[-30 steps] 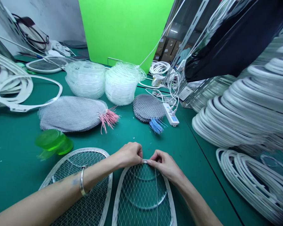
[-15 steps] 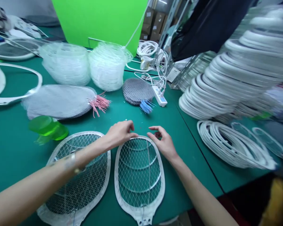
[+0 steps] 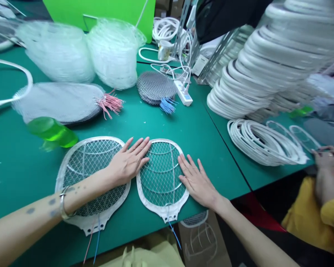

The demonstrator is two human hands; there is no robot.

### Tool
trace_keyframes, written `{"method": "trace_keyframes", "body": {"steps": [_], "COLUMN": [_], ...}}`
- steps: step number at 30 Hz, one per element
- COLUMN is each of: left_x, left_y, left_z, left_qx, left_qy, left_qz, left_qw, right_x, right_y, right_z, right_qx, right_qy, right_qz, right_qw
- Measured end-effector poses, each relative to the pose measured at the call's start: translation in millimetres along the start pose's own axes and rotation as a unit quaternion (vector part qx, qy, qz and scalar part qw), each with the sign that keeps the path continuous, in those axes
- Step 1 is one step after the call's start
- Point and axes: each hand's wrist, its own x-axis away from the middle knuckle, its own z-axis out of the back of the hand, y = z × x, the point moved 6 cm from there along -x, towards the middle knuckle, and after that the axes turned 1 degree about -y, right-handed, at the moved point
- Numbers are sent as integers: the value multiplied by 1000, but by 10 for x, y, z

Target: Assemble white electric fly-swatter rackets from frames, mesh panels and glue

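Note:
Two white racket-shaped frames with metal mesh lie side by side near the table's front edge. On the smaller right frame [image 3: 163, 209], my left hand [image 3: 129, 161] rests flat over the upper left rim, fingers spread, its wrist above the larger left frame [image 3: 61, 174]. My right hand [image 3: 196, 180] lies with fingers spread on the right rim of the smaller frame. Neither hand grips anything. A blue wire [image 3: 174, 235] hangs from the smaller frame's neck; a pink and a blue wire [image 3: 97, 241] trail from the larger one's neck. My left forearm hides part of the larger frame.
Mesh stacks with pink wires [image 3: 111, 104] and blue wires [image 3: 167, 105], a green roll [image 3: 54, 131] and a power strip [image 3: 183, 92] lie beyond. Clear plastic stacks [image 3: 114, 55] stand behind. White frames [image 3: 239, 85] pile up right. Another person's hands [image 3: 328, 159] are far right.
My hands have moved from the smaller frame's top edge down to its sides and flattened out. The view has tilted down, showing the wires, the front edge and more of the other person.

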Motion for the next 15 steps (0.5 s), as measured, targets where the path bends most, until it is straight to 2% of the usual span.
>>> {"method": "trace_keyframes", "body": {"steps": [4, 8, 11, 13, 15], "left_x": [9, 207, 570, 885, 1197], "left_y": [-39, -108, -253, -384, -515], "left_z": [171, 523, 683, 698, 660], "left_qx": [42, 91, 166, 201, 196], "left_qy": [-33, 29, 87, 121, 147], "left_qz": [-2, 17, 87, 150, 205], "left_qw": [999, 995, 978, 960, 948], "right_x": [85, 371, 547, 603, 626], "right_y": [53, 64, -155, -307, -348], "right_z": [32, 77, 35, -16, -80], "right_qx": [-60, -94, -71, -40, -5], "right_qy": [27, 100, 98, 94, 106], "right_qz": [-18, -145, -148, -115, -96], "right_qw": [998, 980, 982, 988, 990]}}
